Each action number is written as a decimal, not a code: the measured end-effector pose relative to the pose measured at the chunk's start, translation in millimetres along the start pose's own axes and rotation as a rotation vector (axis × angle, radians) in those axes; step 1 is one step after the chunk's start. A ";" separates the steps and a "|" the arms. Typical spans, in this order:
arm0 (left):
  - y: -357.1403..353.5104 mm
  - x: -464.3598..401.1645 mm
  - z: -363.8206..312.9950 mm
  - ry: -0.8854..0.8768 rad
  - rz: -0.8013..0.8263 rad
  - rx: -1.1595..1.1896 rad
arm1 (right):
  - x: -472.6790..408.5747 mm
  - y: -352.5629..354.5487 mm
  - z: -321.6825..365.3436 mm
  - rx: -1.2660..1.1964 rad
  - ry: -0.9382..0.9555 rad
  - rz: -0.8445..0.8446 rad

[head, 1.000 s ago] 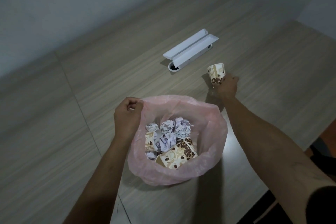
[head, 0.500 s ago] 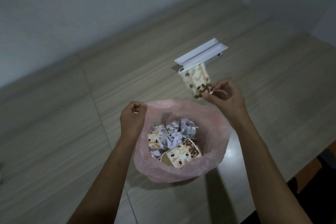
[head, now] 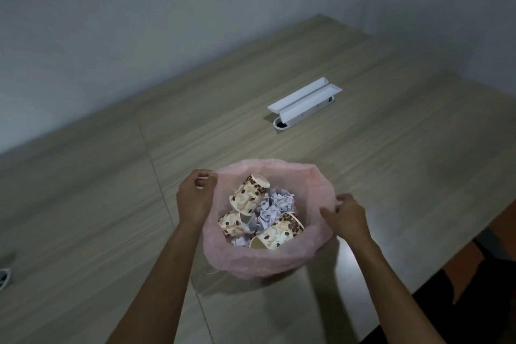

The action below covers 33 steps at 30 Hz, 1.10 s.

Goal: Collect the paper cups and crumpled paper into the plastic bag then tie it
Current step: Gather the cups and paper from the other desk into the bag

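1. Thin pink translucent plastic bag (head: 282,262): sits on the pale wood-grain table (head: 83,232), mouth up and wide. Held between both my grips; I judge that's to keep the mouth open and the soft walls from slumping.

2. Right hand (head: 347,218): at the bag's right rim. Fingers curled, look to be pinching film, but contact is partly hidden. I read it as gripping the rim, w/ some doubt.

3. Left hand (head: 195,198): at the left rim, fingers and thumb curled, pinching a fold of film. Clearer than the right.

4. Paper cups, cream w/ brown coffee-bean print, all inside the bag, between the two grips: one lying tilted on top nearest the left grip (head: 248,194); one lower, under it (head: 231,222); one on its side toward the right grip, mouth facing me (head: 279,233).

5. Crumpled white paper balls (head: 275,208): inside, wedged among the cups.

6. No cup or paper seen loose on the table, so I judge collecting done; tying not yet begun. Both grips at opposite rims suit gathering the mouth.

7. Long white plastic tray-like fitting (head: 304,103): well beyond both grips, on the table. Not a task item.
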<state>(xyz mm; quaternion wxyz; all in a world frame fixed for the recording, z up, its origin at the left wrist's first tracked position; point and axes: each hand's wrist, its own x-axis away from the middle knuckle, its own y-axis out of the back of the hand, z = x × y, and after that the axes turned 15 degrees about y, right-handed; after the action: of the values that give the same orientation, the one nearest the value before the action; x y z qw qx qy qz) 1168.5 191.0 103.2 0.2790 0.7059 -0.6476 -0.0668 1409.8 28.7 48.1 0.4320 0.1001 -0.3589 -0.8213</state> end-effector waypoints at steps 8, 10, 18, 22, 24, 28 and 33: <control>48.5 10.5 -25.1 -0.064 -0.080 -0.060 | 10.2 69.4 58.0 -0.098 0.313 -0.431; 63.7 13.6 -35.8 -0.087 -0.103 -0.150 | 5.2 85.4 71.3 -0.048 0.347 -0.408; 82.4 24.9 -55.8 -0.226 -0.037 -0.400 | 8.4 105.3 93.8 -0.008 0.425 -0.449; 75.5 25.1 -51.8 -0.204 -0.052 -0.306 | 14.4 108.1 89.6 -0.062 0.416 -0.576; 72.1 24.1 -47.5 -0.134 -0.022 -0.267 | 15.8 106.7 86.4 -0.078 0.406 -0.558; 61.4 24.6 -29.5 -0.073 0.041 -0.328 | 11.0 92.4 64.8 -0.118 0.322 -0.436; 48.7 36.2 -9.8 0.204 0.177 -0.259 | 22.4 58.0 35.2 -0.161 0.203 -0.313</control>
<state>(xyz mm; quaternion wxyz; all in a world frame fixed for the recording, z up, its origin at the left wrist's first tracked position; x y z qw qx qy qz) 1135.8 159.3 144.5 0.4365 0.6074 -0.6616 -0.0528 1416.4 7.5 116.0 0.3396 0.2023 -0.2269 -0.8901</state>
